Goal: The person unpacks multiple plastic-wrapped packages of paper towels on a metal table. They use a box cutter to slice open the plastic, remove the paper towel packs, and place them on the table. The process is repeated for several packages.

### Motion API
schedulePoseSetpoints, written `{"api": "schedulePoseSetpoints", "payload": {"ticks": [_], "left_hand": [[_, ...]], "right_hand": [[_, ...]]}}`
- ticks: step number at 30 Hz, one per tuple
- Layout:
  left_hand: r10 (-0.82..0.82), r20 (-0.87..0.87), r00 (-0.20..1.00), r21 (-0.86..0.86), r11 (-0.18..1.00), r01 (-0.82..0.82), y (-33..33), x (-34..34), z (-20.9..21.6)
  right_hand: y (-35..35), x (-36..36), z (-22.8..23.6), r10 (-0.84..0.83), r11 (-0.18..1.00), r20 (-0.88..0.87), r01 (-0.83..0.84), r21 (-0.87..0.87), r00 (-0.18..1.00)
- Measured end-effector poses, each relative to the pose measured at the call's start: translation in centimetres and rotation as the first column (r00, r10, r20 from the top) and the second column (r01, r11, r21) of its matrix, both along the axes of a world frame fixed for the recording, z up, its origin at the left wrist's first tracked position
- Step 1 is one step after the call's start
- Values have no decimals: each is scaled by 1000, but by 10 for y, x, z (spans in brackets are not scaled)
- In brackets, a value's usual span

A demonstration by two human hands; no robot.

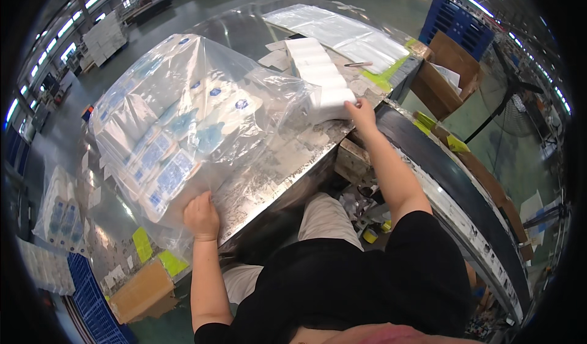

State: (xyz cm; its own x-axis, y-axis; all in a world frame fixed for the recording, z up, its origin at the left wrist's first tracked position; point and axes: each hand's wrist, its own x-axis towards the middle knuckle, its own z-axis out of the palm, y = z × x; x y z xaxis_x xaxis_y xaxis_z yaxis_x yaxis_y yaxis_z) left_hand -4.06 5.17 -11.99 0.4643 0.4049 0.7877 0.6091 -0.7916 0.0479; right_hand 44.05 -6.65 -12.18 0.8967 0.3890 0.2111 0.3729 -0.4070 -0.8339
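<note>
A large clear plastic bag (221, 69) lies across the worktable, with several white packs printed in blue (174, 173) inside it. At its near edge my left hand (202, 217) is closed in a fist, gripping the plastic film. To the right, a row of plain white rounded bundles (318, 63) lies at the bag's mouth, its near end beside the film. My right hand (362, 113) is closed at the near right corner of this row, fingertips on the white bundle. Whether some film is also pinched there I cannot tell.
Flat plastic sheets (342, 32) lie at the table's far side near a pen-like thing (358, 64). A dark conveyor belt (428, 154) curves along my right. Beyond stand a cardboard box (449, 69), a fan (510, 87) and blue pallets (455, 26). Another bagged pack (61, 215) sits left.
</note>
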Motion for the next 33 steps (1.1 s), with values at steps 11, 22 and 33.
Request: {"api": "schedulePoseSetpoints", "payload": {"ticks": [11, 22, 33], "left_hand": [[20, -39, 999, -2, 1000, -20, 2, -2, -4], [20, -44, 999, -3, 1000, -20, 2, -2, -5], [33, -4, 999, 20, 999, -33, 1, -1, -4]], "right_hand": [[32, -71, -18, 107, 882, -283, 40, 469, 953], [29, -94, -18, 257, 875, -316, -81, 477, 913], [34, -108, -28, 327, 871, -322, -151, 467, 889]]}}
